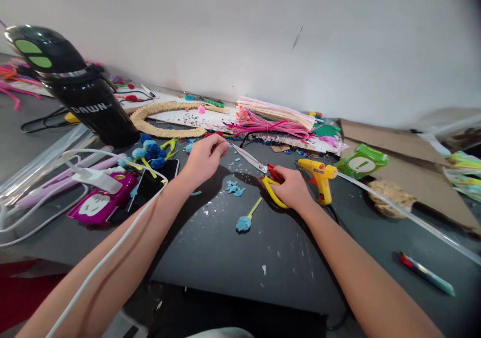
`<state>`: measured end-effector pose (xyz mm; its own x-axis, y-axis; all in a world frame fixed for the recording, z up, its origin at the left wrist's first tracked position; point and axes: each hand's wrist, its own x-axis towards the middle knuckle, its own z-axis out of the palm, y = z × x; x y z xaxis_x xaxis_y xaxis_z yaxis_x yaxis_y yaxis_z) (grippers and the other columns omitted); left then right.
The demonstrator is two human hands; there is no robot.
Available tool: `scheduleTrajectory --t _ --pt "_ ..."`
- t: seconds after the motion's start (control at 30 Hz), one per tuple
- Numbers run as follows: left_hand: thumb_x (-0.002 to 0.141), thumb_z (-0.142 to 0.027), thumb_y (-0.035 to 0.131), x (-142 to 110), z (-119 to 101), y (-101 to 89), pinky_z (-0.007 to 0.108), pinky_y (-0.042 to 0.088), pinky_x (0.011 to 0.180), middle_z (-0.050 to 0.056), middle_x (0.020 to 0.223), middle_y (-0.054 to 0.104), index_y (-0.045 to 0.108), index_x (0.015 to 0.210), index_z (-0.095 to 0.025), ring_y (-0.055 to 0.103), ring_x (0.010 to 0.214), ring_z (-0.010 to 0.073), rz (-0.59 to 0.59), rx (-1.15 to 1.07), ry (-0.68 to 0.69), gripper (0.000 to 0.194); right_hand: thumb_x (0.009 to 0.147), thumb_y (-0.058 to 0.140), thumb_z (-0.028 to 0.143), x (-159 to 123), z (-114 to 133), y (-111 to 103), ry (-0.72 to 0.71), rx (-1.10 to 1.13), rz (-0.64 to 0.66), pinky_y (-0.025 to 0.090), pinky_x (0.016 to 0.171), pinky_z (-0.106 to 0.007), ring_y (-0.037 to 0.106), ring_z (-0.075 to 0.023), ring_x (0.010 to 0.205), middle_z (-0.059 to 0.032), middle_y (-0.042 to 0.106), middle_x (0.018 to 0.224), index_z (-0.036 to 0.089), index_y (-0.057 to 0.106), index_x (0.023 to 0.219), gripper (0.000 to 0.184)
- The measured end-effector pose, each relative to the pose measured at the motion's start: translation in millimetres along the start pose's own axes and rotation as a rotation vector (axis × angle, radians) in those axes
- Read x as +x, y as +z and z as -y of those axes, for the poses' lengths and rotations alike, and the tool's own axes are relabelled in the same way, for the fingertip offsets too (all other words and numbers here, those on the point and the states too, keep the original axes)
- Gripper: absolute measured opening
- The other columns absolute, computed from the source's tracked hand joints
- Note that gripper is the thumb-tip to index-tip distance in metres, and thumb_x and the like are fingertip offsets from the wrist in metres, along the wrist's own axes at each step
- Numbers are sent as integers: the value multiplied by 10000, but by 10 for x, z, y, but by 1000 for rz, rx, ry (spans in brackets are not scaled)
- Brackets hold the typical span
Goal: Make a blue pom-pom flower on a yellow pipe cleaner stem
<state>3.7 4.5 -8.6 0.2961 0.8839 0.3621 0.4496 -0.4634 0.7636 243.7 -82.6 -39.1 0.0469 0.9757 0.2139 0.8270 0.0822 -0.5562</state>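
My right hand (292, 189) lies on the dark table, its fingers closed round the yellow and red handles of a pair of scissors (259, 170); the blades point up and left. My left hand (206, 156) hovers left of the blades with fingers curled in a pinch; what it pinches is too small to name. A small blue pompom on a yellow stem (246, 219) and blue trimmings (235, 188) lie between my hands. More blue pompoms (152, 152) sit beside a phone (156, 180).
A yellow glue gun (321, 175) stands right of my right hand. A black bottle (80, 90), a woven ring (165, 120), pink pipe cleaners (270, 117), a green packet (361, 162), a magenta box (99, 203), white cable (112, 248) and cardboard (406, 147) surround the work area.
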Motion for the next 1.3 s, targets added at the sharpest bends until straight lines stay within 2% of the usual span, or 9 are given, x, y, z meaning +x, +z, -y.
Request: scheduleTrajectory --t 0.33,0.63,0.8,1.13,1.3 --pt "907 -316 490 -3 -17 -5 247 380 595 7 704 601 595 813 -164 510 632 128 4 7 0 207 735 657 444 18 -52 19 -22 -18 -6 286 523 -245 455 -122 558 19 554 588 189 611 687 264" --pt "916 -341 487 0 -2 1 252 393 607 9 711 611 593 819 -167 532 647 131 -6 -15 -7 225 724 662 433 -4 -27 -6 -6 -8 -16 267 505 -231 380 -104 552 40 480 569 196 473 642 313" --pt "914 -344 489 -1 0 4 256 394 608 7 702 610 593 813 -169 537 647 134 -5 -8 -7 228 719 664 424 -1 -12 -4 -6 -9 12 273 506 -231 416 -108 555 33 523 586 193 526 660 275" --pt "908 -345 495 2 13 7 255 388 597 8 705 613 600 817 -167 518 630 129 -12 -7 -8 226 750 644 503 10 -20 -6 -11 -21 19 289 525 -247 457 -126 563 16 556 594 191 612 699 317" --pt "911 -350 489 -1 19 7 257 391 603 13 710 613 600 821 -168 531 648 136 -8 -8 1 232 752 638 500 10 -16 2 -20 -29 9 284 520 -247 447 -123 555 18 551 590 193 584 680 320"
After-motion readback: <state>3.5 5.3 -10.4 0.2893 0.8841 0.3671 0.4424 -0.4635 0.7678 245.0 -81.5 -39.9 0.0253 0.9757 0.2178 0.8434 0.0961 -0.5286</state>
